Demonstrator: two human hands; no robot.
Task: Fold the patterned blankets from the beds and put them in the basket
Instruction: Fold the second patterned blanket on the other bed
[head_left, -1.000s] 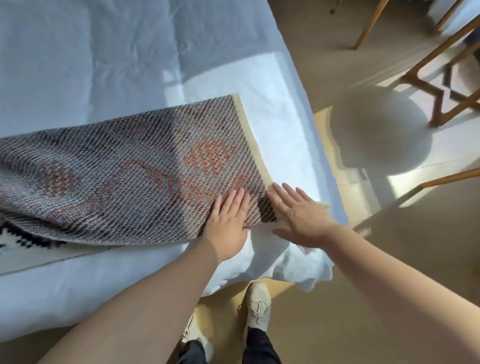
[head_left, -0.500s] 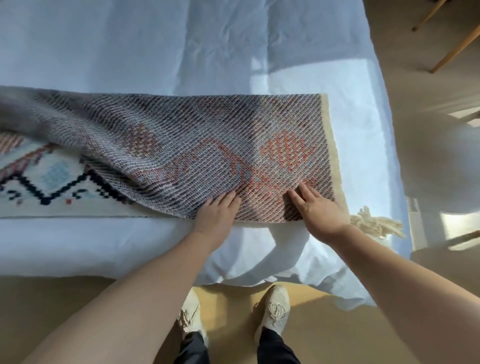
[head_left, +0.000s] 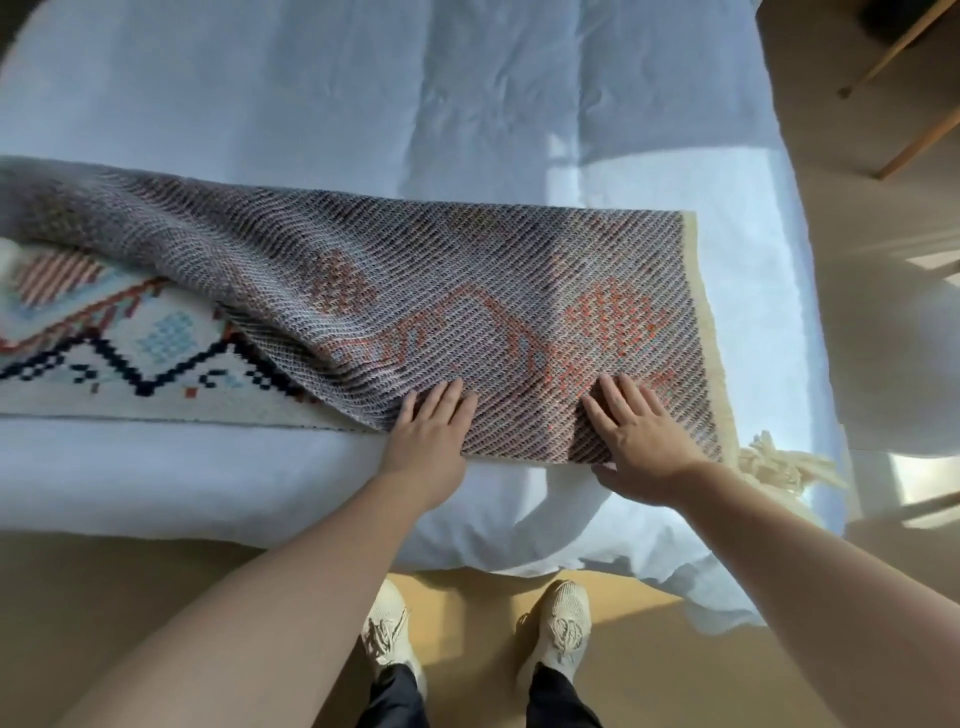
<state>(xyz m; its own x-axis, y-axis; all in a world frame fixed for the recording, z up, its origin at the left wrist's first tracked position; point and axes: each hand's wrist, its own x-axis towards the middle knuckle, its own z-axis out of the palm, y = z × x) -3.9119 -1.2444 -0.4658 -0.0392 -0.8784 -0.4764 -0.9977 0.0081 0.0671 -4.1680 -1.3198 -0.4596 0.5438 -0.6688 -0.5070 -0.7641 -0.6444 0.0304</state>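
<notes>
A patterned blanket lies folded over itself along the near edge of the bed. Its grey woven underside with faint orange shapes faces up, and its cream face with dark zigzags and blue squares shows at the left. Cream tassels hang from its right end. My left hand lies flat on the blanket's near edge with straight fingers. My right hand rests flat on the same edge farther right, its thumb at the hem. No basket is in view.
The bed is covered with a white sheet that hangs over its near right corner. Wooden chair legs stand on the tan floor at the upper right. My two shoes stand close to the bed's near side.
The view has swung left, showing more of the blanket's cream face. Both hands have slid left along the near edge and spread apart, still flat on the fabric.
</notes>
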